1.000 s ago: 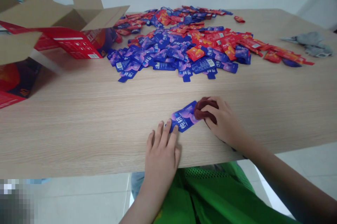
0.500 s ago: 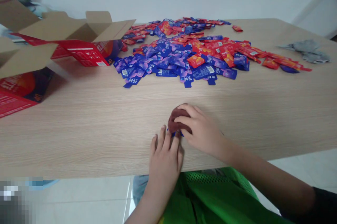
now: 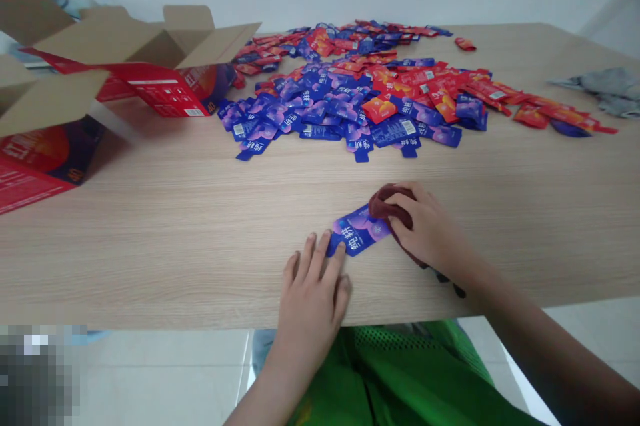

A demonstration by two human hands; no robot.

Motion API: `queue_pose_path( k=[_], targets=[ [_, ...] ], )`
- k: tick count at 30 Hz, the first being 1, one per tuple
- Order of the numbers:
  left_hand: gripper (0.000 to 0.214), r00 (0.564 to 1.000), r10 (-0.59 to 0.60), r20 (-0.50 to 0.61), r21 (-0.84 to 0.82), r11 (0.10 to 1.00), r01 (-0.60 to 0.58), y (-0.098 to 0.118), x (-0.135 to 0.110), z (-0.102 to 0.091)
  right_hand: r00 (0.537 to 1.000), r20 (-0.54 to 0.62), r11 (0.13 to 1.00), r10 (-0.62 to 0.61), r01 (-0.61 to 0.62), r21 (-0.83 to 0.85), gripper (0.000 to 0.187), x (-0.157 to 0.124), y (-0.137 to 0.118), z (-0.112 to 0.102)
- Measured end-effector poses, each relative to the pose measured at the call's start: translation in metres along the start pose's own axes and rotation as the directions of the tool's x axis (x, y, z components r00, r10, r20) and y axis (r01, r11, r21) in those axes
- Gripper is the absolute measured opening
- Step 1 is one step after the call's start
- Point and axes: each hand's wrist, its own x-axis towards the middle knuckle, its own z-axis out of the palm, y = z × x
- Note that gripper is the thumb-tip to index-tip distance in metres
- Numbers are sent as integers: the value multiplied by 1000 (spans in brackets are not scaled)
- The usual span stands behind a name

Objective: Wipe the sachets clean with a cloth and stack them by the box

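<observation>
Your left hand (image 3: 310, 299) lay palm down, fingers slightly spread and holding nothing in a grip; the fingertips pressed on the near left end of a blue packet (image 3: 356, 234) and covered that corner. The packet lay flat on the table (image 3: 175, 239) between your two hands, its printed face up. Your right hand (image 3: 433, 229) was curled, thumb and fingers closed on a bunched brown cloth (image 3: 384, 201), which rested on the packet's far right end and hid it. The thumb and two fingers could be seen; the rest of that grip could not be made out. Small dark pieces (image 3: 443, 276) showed under your right wrist, mostly covered, identity unclear.

Beyond your hands, well apart from them, spread a heap of blue and red packets (image 3: 320, 103), overlapping so much that no count was possible. One red packet (image 3: 465, 45) lay alone at the far side. To the left stood two open cartons, the rear carton (image 3: 165, 89) and the front carton (image 3: 35, 163), the latter cut off by the left edge; neither interior was readable. At far right, a crumpled grey fabric item (image 3: 613, 83) was blurred.
</observation>
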Motion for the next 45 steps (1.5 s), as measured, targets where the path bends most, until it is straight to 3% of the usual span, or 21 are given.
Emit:
queue_pose_path(
  k=[6, 10, 14, 17, 19, 21, 23, 25, 30, 32, 36, 45],
  targets=[
    [53, 984, -177, -5, -17, 984, 177, 23, 4, -7, 1000, -18, 1000, 4, -4, 5, 24, 10, 8, -2],
    [60, 964, -252, 80, 15, 968, 252, 40, 21, -12, 999, 32, 1000, 29, -29, -3, 24, -2, -6, -9],
    [64, 952, -300, 54, 80, 952, 295, 35, 48, -16, 987, 158, 996, -42, 29, 81, 28, -26, -30, -17],
    [58, 977, -194, 89, 30, 981, 192, 18, 65, -17, 956, 268, 964, -123, 51, 259, 31, -36, -42, -27],
    [50, 990, 14, 141, -45, 999, -7, 7, 70, -17, 944, 297, 935, -139, 27, 353, 28, -36, -41, -35],
    [48, 976, 174, 133, -88, 983, -163, 0, 68, -17, 963, 248, 927, -102, 2, 374, 24, -30, -33, -44],
    [47, 982, 174, 67, -85, 982, -168, 0, 61, -16, 990, 135, 941, -42, -7, 339, 24, -20, -21, -49],
    [49, 996, 90, 5, -78, 993, -89, 3, 51, -12, 999, 27, 956, -17, 9, 294, 29, -8, -11, -48],
    [54, 997, 78, 12, -30, 997, -78, 7, 32, 7, 994, -86, 981, -70, 85, 172, 36, 14, -16, -22],
    [53, 995, 96, 23, -13, 995, -96, 4, 30, 11, 993, -74, 989, -94, 102, 103, 34, 19, -27, -9],
    [54, 995, 93, 46, -7, 996, -93, 1, 31, 11, 994, 59, 993, -93, 97, -69, 33, 19, -36, 4],
    [54, 987, 98, 126, -139, 987, -80, -5, 37, 0, 991, 132, 979, 2, 25, -201, 38, 17, -10, -7]
  ],
)
